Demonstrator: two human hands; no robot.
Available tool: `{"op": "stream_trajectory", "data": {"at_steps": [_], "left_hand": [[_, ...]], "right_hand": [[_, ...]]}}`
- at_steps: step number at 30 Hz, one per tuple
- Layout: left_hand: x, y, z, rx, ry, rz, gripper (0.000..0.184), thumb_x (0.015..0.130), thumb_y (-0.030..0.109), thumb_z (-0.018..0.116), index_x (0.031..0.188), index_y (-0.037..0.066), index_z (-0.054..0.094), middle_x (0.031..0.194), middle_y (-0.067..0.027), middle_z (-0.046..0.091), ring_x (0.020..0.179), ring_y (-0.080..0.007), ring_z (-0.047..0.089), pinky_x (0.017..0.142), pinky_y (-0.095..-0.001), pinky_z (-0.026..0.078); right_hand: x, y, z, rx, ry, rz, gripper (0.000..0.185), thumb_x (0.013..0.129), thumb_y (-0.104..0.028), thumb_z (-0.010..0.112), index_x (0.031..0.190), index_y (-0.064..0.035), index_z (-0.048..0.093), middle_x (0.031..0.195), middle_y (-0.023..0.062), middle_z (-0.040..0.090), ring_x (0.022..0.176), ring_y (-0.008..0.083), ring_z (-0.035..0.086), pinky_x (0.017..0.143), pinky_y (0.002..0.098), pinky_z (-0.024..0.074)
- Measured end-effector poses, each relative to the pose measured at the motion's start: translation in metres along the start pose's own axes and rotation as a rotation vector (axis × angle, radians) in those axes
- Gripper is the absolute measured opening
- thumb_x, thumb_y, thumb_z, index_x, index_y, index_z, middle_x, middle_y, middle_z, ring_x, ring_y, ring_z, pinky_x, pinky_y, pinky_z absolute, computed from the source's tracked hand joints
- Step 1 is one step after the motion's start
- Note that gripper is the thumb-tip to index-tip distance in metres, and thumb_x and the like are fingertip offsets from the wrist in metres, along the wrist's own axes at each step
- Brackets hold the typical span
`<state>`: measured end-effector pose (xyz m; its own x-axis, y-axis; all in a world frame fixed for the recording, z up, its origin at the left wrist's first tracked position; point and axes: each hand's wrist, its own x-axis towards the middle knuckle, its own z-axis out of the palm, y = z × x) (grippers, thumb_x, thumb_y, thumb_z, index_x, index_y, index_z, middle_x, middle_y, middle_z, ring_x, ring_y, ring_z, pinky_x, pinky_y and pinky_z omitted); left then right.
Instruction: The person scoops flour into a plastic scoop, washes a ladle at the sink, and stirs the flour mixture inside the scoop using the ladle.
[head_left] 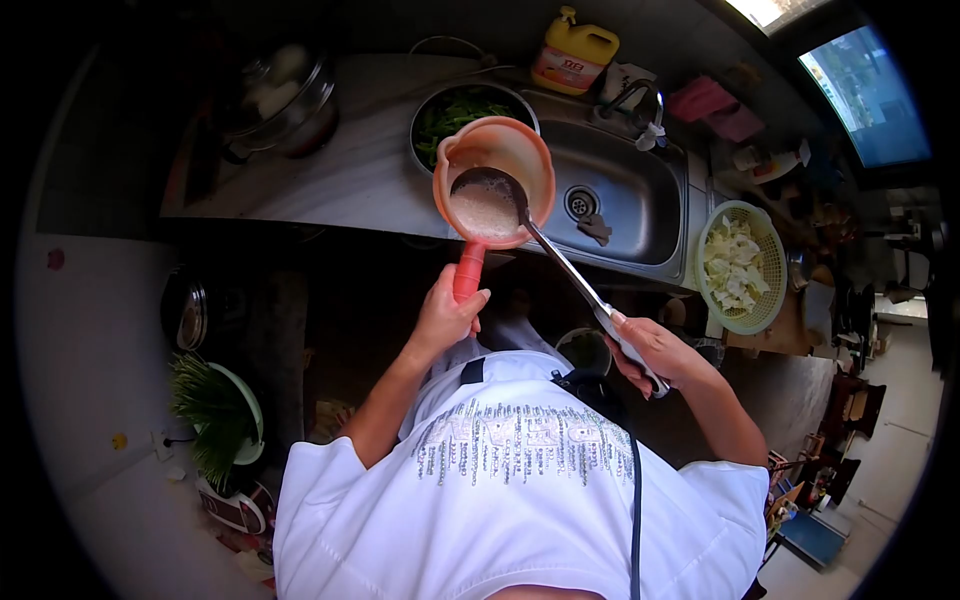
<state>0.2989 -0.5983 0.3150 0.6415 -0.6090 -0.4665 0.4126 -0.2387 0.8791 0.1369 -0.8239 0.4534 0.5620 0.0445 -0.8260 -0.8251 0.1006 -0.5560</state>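
Observation:
My left hand [447, 312] is wrapped round the red handle of an orange plastic dipper [545, 165], held over the counter's front edge by the sink. Whitish, frothy liquid [487, 212] lies inside the dipper. My right hand [657, 352] grips the handle of a metal ladle [573, 275], whose dark bowl rests inside the dipper at the liquid. Behind the dipper, and partly hidden by it, is a metal bowl of green vegetables [462, 112].
A steel sink [640, 190] with a cloth by its drain lies right of the dipper. Further right is a basket of pale cut leaves [737, 265]. A yellow jug [575, 55] stands behind. A pot [285, 105] is at left, leafy greens [205, 405] lower left.

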Motion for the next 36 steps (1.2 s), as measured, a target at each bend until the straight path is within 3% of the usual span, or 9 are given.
{"op": "stream_trajectory", "data": {"at_steps": [5,17,31,33,36], "left_hand": [[-0.003,0.002,-0.004,0.001,0.005,0.01,0.028,0.084,0.013,0.065,0.099,0.002,0.045,0.063,-0.0049,0.053,0.043,-0.0115,0.053,0.038,-0.0261,0.044],[-0.008,0.005,-0.006,-0.097,-0.013,0.011,0.028,0.084,0.011,0.064,0.102,0.002,0.044,0.063,-0.0045,0.052,0.042,-0.011,0.051,0.038,-0.0258,0.042],[-0.011,0.013,-0.006,-0.175,-0.029,0.024,0.027,0.084,0.01,0.063,0.101,0.001,0.045,0.065,-0.0036,0.052,0.043,-0.0099,0.051,0.038,-0.0254,0.042],[-0.011,0.016,-0.004,-0.133,-0.029,0.023,0.03,0.085,0.008,0.061,0.109,0.001,0.045,0.069,-0.0016,0.049,0.044,-0.0085,0.048,0.041,-0.0232,0.04],[-0.01,0.014,-0.004,-0.167,-0.041,0.0,0.03,0.085,0.008,0.061,0.109,0.001,0.045,0.069,-0.0014,0.049,0.045,-0.0085,0.048,0.041,-0.023,0.04]], "right_hand": [[-0.01,-0.004,0.01,-0.164,0.07,-0.047,0.042,0.1,-0.044,0.032,0.081,-0.0081,0.043,0.053,-0.0002,0.042,0.037,0.0076,0.042,0.034,0.0219,0.0378],[-0.01,-0.004,0.008,-0.21,0.08,-0.078,0.043,0.101,-0.042,0.033,0.076,-0.008,0.04,0.049,-0.0012,0.04,0.035,0.0069,0.039,0.032,0.0226,0.0361],[-0.015,-0.01,0.003,-0.203,0.09,-0.084,0.041,0.101,-0.041,0.032,0.08,-0.0079,0.043,0.05,-0.0013,0.041,0.036,0.0063,0.039,0.034,0.0211,0.0358],[-0.016,-0.011,0.003,-0.172,0.095,-0.112,0.041,0.101,-0.041,0.032,0.081,-0.0078,0.043,0.05,-0.0013,0.04,0.036,0.0062,0.039,0.034,0.021,0.0358],[-0.016,-0.013,0.001,-0.215,0.079,-0.07,0.04,0.102,-0.038,0.031,0.077,-0.0078,0.04,0.049,-0.0016,0.039,0.035,0.0063,0.038,0.033,0.0217,0.0352]]}}
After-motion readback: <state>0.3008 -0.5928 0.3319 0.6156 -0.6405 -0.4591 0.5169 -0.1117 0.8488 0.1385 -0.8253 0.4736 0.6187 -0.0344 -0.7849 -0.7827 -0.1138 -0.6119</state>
